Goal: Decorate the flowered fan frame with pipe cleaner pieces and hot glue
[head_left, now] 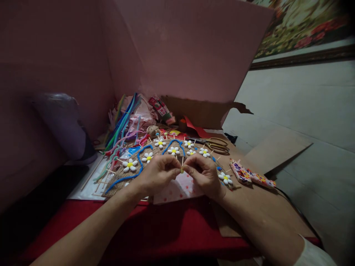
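Note:
My left hand point(155, 173) and my right hand point(203, 173) meet over a round twine-wound craft board point(122, 183). Both pinch a small yellow bead on a thin wooden stick point(182, 167) between their fingertips. The board carries white flowers with yellow centres point(129, 164), blue pipe-cleaner arcs point(140, 162) and several upright sticks. A piece of pink dotted paper point(177, 189) lies under my hands.
Gold-handled scissors point(215, 144) lie behind the board. A bundle of coloured pipe cleaners point(122, 125) leans at the back left. Two patterned blocks point(251, 176) rest on brown cardboard to the right. A pink cardboard screen point(180, 51) stands behind. A red cloth point(155, 229) covers the near edge.

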The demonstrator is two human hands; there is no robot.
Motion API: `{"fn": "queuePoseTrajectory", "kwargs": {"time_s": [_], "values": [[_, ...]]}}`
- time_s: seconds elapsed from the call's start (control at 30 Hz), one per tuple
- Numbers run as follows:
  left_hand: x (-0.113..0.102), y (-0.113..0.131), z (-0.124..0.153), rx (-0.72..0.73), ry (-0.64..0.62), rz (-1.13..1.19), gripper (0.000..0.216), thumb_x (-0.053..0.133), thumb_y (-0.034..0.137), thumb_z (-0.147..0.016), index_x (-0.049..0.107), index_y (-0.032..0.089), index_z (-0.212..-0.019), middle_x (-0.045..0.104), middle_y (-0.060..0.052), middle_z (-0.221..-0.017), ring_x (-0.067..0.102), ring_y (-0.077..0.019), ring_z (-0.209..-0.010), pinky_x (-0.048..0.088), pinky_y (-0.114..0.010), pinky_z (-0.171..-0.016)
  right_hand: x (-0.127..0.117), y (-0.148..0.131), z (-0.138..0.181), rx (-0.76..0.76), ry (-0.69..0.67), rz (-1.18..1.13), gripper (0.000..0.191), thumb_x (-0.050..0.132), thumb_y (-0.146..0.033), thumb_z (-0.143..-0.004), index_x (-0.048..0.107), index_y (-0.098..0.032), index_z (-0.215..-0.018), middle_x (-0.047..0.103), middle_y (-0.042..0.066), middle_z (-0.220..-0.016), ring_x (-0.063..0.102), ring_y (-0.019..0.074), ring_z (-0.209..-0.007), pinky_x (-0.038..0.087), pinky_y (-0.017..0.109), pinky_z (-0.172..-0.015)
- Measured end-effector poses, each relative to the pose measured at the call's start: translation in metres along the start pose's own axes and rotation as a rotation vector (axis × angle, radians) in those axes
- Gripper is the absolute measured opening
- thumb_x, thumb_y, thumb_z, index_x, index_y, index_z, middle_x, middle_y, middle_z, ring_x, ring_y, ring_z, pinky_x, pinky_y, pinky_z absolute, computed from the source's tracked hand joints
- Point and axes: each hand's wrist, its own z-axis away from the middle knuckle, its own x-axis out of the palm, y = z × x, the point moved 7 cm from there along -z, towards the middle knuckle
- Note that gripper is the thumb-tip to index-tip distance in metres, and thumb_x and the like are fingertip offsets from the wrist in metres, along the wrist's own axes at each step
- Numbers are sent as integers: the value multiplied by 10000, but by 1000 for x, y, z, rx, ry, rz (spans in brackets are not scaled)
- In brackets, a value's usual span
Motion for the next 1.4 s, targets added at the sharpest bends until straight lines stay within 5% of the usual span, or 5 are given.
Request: {"fn": "queuePoseTrajectory", "kwargs": {"time_s": [0.2, 0.4, 0.77, 1.1, 1.4], "values": [[12, -13, -1, -88, 22, 530, 206, 635, 339, -725, 536, 159, -702, 412, 81, -439, 310, -38, -334, 204, -166, -326, 9, 10, 2, 128, -10, -222, 178, 553, -306, -839, 556, -176, -717, 435, -36, -596, 397, 98, -545, 333, 220, -503], [4, -12, 2, 28, 248, 279, 136, 612, 276, -757, 555, 161, -714, 445, 63, -488, 344, -42, -395, 263, -166, -377, 13, -3, 6, 28, -77, -70, 132, 469, -248, -875, 570, -182, -822, 472, -18, -661, 427, 111, -595, 367, 233, -561], [-2, 4, 7, 175, 305, -35, 64, 574, 195, -755, 631, 165, -750, 611, -20, -700, 516, -114, -598, 388, -211, -525, 13, -2, 4, -2, -138, 17, 159, 436, -245, -874, 537, -177, -773, 467, -19, -645, 434, 113, -580, 368, 235, -547], [4, -15, 5, -34, 374, 354, 117, 633, 234, -709, 556, 153, -677, 473, 63, -480, 380, -46, -379, 305, -174, -380, 13, -7, 3, -23, -128, 6, 148, 431, -245, -902, 531, -180, -814, 481, -16, -682, 460, 108, -600, 379, 223, -555], [5, -10, 1, -92, 226, 461, 193, 668, 282, -690, 591, 105, -709, 625, -19, -606, 585, -117, -454, 471, -218, -410, 11, -3, 1, -26, -142, 93, 155, 430, -241, -895, 547, -172, -820, 527, -4, -683, 474, 109, -583, 372, 236, -560]]}}
